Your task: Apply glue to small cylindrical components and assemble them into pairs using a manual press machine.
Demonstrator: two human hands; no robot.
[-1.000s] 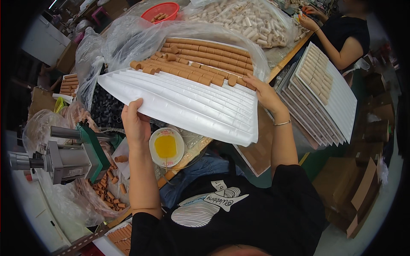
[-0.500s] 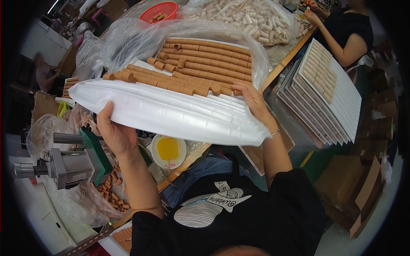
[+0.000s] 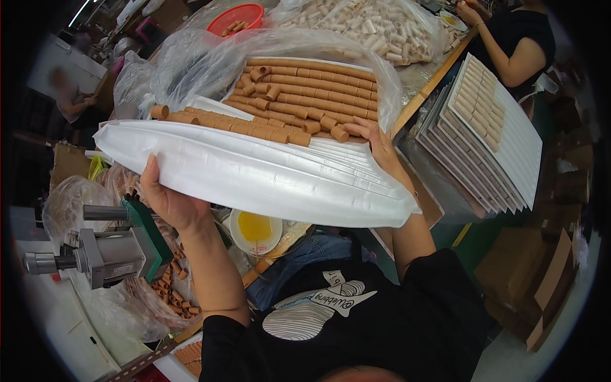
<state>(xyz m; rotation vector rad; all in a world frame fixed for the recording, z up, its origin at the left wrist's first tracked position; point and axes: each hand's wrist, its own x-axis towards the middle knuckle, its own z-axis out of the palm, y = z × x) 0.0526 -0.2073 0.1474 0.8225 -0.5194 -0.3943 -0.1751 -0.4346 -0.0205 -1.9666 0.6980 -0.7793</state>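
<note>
A white ridged foam-like tray (image 3: 254, 181) is tilted up in front of me, its near face bowed. My left hand (image 3: 175, 200) grips its near left side, thumb pressed on the face and the other fingers hidden beneath. Along the right end, my right hand (image 3: 382, 149) holds the tray, fingertips beside the brown pieces; its thumb is hidden. Short brown hollow cylinders (image 3: 254, 130) lie in rows on the tray's far part. Just beyond, more rows of brown cylinders (image 3: 318, 89) lie in a clear plastic bag, with several loose ones tumbled on top.
A bag of pale cylinders (image 3: 382, 32) and a red basin (image 3: 235, 19) stand at the back. At right leans a stack of white trays (image 3: 509, 153); a co-worker (image 3: 522, 44) sits beyond. A green-and-grey machine (image 3: 121, 248) and a bowl of yellow liquid (image 3: 254, 229) are near left.
The tray has tipped further, its right end coming lower and nearer. Brown cylinders have slid off its far edge onto the rows in the bag. Both hands keep their hold.
</note>
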